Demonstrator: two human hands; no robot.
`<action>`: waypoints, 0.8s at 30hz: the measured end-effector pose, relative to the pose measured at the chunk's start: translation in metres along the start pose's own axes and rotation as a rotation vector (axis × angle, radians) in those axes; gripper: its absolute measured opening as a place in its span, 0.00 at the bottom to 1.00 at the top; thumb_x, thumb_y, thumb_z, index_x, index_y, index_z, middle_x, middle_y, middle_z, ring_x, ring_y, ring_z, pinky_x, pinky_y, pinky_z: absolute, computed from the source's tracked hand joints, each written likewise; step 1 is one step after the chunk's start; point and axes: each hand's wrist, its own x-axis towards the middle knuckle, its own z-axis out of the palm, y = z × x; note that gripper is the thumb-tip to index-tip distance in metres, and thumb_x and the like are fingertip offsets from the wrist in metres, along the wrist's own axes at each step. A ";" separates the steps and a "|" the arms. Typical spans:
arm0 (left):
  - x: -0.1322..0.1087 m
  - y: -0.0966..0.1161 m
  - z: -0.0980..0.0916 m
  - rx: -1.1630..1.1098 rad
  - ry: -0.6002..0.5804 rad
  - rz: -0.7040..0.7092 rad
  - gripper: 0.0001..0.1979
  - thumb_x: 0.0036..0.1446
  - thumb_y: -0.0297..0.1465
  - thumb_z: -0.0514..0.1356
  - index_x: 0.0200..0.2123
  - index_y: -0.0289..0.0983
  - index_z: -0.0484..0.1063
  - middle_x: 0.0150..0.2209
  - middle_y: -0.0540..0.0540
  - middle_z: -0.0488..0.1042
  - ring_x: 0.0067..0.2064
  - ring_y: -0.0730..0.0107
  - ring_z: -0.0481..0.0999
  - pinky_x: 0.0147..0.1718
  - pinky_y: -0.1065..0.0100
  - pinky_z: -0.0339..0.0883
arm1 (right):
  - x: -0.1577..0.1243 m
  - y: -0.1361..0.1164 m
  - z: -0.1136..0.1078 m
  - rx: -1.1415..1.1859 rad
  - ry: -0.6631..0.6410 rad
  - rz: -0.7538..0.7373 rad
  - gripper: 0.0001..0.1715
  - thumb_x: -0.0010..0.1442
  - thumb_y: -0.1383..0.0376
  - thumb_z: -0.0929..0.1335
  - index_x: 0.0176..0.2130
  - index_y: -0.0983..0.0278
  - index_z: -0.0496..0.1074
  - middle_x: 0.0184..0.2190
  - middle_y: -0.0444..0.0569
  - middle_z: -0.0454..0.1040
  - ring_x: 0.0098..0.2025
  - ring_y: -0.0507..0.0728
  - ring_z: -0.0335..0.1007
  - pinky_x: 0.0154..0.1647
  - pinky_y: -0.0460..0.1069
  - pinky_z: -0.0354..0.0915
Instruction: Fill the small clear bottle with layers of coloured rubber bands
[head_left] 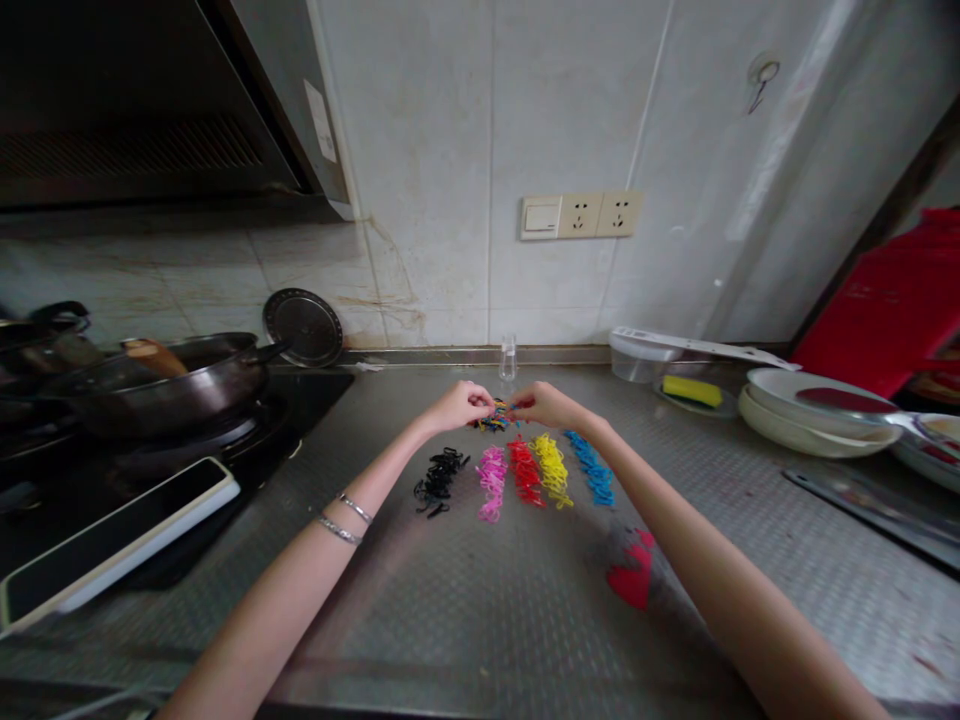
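Observation:
My left hand (459, 406) and my right hand (553, 405) meet at a small mixed-colour heap of rubber bands (495, 423) on the metal counter. The fingertips of each are pinched together; whatever sits between them is too small to make out. Nearer to me lie separate piles of small rubber bands, side by side: black (441, 478), pink (492, 484), red (526, 472), yellow (553, 470) and blue (591, 468). Just behind the hands stands a small clear glass bottle (508, 360) against the wall edge.
On the left, a pan (180, 385) sits on the black stove, with a phone (120, 535) near its front. To the right are a clear plastic container (637, 360), a yellow sponge (691, 391), stacked white bowls (810, 425) and a cleaver-like blade (877, 515).

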 end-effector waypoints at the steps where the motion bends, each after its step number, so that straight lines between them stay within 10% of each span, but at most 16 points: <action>1: 0.000 0.000 0.000 0.007 0.001 0.000 0.10 0.47 0.31 0.58 0.29 0.29 0.73 0.22 0.48 0.70 0.23 0.78 0.65 0.24 0.75 0.58 | -0.001 0.004 -0.005 -0.040 0.008 0.023 0.17 0.50 0.59 0.64 0.31 0.68 0.76 0.19 0.42 0.69 0.21 0.48 0.59 0.23 0.43 0.52; 8: 0.000 0.001 0.007 -0.019 -0.008 -0.022 0.09 0.47 0.30 0.58 0.28 0.29 0.73 0.24 0.47 0.71 0.25 0.77 0.66 0.26 0.74 0.59 | -0.019 0.048 -0.038 -0.356 -0.058 0.307 0.09 0.46 0.65 0.66 0.25 0.67 0.76 0.19 0.45 0.71 0.23 0.50 0.64 0.22 0.43 0.55; 13: -0.001 0.009 0.016 -0.056 -0.022 -0.031 0.08 0.46 0.29 0.58 0.28 0.29 0.73 0.23 0.47 0.71 0.24 0.77 0.67 0.25 0.74 0.59 | -0.031 0.071 -0.045 -0.257 -0.234 0.576 0.22 0.42 0.67 0.70 0.41 0.64 0.74 0.25 0.48 0.75 0.25 0.51 0.69 0.22 0.42 0.61; 24: 0.030 0.040 0.081 0.056 -0.064 0.071 0.09 0.46 0.28 0.57 0.28 0.30 0.75 0.23 0.46 0.73 0.25 0.75 0.68 0.25 0.74 0.59 | -0.044 0.063 -0.078 -0.194 -0.038 0.493 0.21 0.49 0.70 0.66 0.45 0.68 0.72 0.31 0.53 0.76 0.26 0.51 0.69 0.20 0.41 0.62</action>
